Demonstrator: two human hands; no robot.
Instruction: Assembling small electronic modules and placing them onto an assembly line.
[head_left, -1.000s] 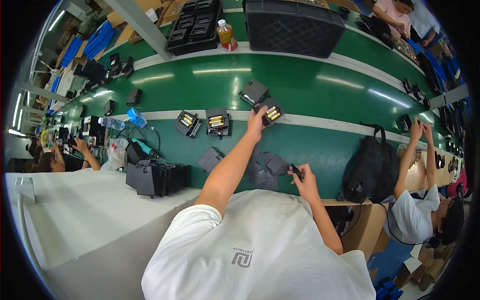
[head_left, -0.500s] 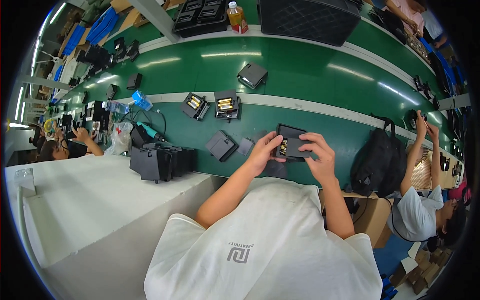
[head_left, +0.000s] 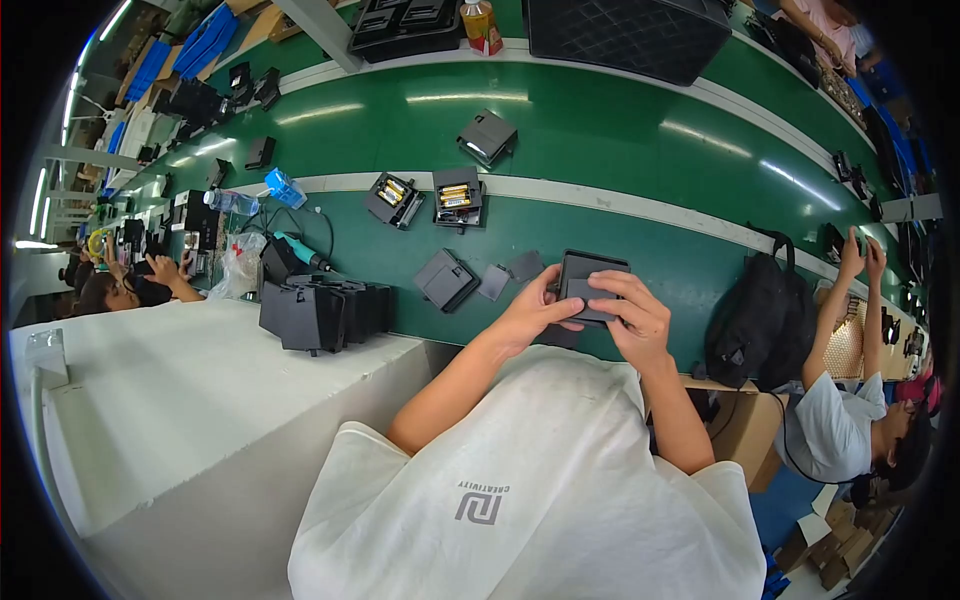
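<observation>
Over the near edge of the green bench I hold a black battery-powered plastic box in both hands. My left hand grips its left side, the thumb lying on its lower part. The fingers of my right hand press flat on the dark cover over the box's face, and no batteries show in it. To the left lie a closed black box and small flat dark covers. Farther off, two similar boxes, a left one and a right one, lie open with batteries showing.
A closed box lies on the green belt beyond the pale rail. Stacked black housings stand on the white ledge at left, near a teal power screwdriver. A black bag sits at right; co-workers are on both sides.
The batteries seen in the held box have become covered, with my right fingers now on the cover. The box on the belt has shifted left.
</observation>
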